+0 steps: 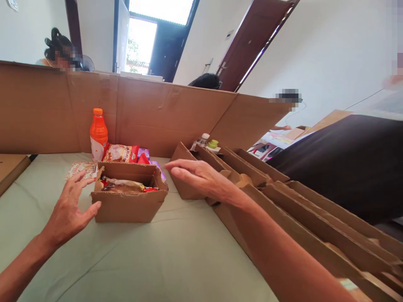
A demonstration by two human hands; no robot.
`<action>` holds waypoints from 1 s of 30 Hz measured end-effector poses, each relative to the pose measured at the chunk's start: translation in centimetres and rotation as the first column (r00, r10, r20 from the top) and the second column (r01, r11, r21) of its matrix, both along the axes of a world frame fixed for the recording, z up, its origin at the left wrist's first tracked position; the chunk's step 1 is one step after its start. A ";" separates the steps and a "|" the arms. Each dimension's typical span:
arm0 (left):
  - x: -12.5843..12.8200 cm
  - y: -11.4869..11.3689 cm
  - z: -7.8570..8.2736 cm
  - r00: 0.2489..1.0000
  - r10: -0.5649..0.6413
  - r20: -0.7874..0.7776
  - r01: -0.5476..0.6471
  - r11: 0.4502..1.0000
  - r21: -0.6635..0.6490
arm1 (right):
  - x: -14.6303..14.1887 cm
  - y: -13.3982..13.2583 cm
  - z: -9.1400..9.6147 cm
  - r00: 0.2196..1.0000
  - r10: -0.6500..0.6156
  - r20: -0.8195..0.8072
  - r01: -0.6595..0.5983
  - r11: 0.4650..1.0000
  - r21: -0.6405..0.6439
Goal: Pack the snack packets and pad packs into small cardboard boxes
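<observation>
A small open-topped cardboard box (126, 207) stands on the pale green tabletop. Inside it lies a clear-and-red wrapped food packet (124, 186), partly hidden by the front wall. Beside the box's left end is my left hand (69, 207), thumb and fingers apart, holding nothing. My right hand (201, 177) hovers to the right of the box with fingers stretched out and nothing in it. Close behind the box are an orange drink bottle (98, 134), a red and yellow snack packet (121, 153) and purple packets (144, 153). A pale patterned packet (82, 168) lies at its back left.
A tall cardboard partition (157, 111) runs along the back. Cardboard compartments (292, 222) line the right side, near my right forearm. A white-capped clear bottle (204, 138) and a green-topped item (213, 144) stand behind them. Flat cardboard (12, 170) sits at left. People are beyond the partition.
</observation>
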State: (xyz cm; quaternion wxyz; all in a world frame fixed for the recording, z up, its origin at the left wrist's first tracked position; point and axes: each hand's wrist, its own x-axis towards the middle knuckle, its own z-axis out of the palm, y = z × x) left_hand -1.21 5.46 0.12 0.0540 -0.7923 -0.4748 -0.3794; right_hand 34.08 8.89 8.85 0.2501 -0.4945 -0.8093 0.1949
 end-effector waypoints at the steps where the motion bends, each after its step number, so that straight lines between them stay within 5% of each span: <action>1: -0.1 0.3 -0.4 0.999 -0.019 0.027 0.020 0.998 -0.053 | 0.6 -0.4 -1.0 1.000 -0.018 -0.010 0.018 1.000 -0.015; 5: 0.5 1.4 -1.8 0.993 -0.093 0.067 0.100 0.989 -0.112 | 0.0 -1.1 -5.7 0.998 0.059 -0.002 -0.059 0.994 -0.088; 8: 0.9 1.8 -1.7 0.996 -0.074 0.053 0.081 0.988 -0.134 | -1.4 -1.2 -7.6 0.992 0.104 0.064 -0.102 0.994 -0.041; 13: 0.6 3.4 -0.3 1.000 -0.020 0.016 0.022 0.981 -0.193 | -1.7 -0.1 -7.0 0.991 0.091 0.102 -0.093 0.996 0.008; 18: 0.9 4.9 -0.6 1.000 -0.014 -0.017 0.010 0.984 -0.180 | -2.7 2.4 -6.7 0.986 -0.036 0.163 -0.024 0.937 0.350; 24: 0.7 4.8 -1.5 0.998 -0.024 -0.057 0.017 0.992 -0.125 | -3.2 2.1 -9.0 0.928 0.259 0.270 -0.319 0.924 0.212; 30: -0.4 5.7 -2.0 0.980 -0.189 -0.061 0.170 0.957 -0.233 | -2.7 1.5 -10.6 0.924 0.229 0.307 -0.303 0.927 0.222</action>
